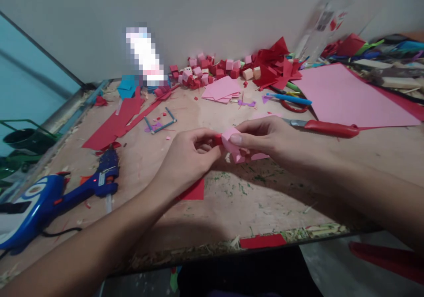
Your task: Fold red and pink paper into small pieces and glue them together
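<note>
My left hand (195, 155) is closed, pinching a small red piece (217, 139), perhaps a paper-covered cube; its far part is hidden. My right hand (261, 138) has its thumb pressed on a folded pink paper strip (231, 134) that bends around beside the red piece. Both hands meet above the middle of the wooden table (258, 208). Under my left wrist lies a flat red paper piece (195, 191). A bit of pink paper (260, 156) shows beneath my right hand.
A blue glue gun (106, 173) lies left, a red-handled cutter (327, 128) right. Behind are red and pink cubes (217, 69), pink paper squares (223, 89), scissors (294, 106), a large pink sheet (347, 96) and a plastic bottle (326, 23). A blurred bright screen (145, 56) leans at the wall.
</note>
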Demonstrator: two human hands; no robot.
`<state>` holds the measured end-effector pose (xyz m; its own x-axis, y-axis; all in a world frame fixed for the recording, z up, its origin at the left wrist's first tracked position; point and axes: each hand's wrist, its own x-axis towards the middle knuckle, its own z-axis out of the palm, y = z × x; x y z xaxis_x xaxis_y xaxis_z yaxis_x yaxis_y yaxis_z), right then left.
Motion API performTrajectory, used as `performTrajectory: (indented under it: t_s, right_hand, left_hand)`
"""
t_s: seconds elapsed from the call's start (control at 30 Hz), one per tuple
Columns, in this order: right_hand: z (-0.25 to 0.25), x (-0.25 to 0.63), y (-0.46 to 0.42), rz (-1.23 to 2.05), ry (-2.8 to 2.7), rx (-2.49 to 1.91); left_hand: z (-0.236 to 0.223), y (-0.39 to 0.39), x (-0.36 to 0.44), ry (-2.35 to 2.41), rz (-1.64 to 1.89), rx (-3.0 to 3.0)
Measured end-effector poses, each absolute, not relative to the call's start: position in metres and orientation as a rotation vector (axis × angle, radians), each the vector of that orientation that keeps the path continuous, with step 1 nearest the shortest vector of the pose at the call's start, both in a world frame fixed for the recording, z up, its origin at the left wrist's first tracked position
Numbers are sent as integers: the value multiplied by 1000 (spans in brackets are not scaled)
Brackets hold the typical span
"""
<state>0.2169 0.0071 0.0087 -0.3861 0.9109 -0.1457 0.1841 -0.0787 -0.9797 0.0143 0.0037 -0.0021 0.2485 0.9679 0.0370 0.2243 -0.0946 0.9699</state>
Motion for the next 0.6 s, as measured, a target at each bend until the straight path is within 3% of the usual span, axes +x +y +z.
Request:
performTrajectory:
  t_s: [0.6]
  right_hand:
    - [-3,220,14,1371,-1512,-1190]
  left_hand:
    - [-1,4,12,1085,870,1755]
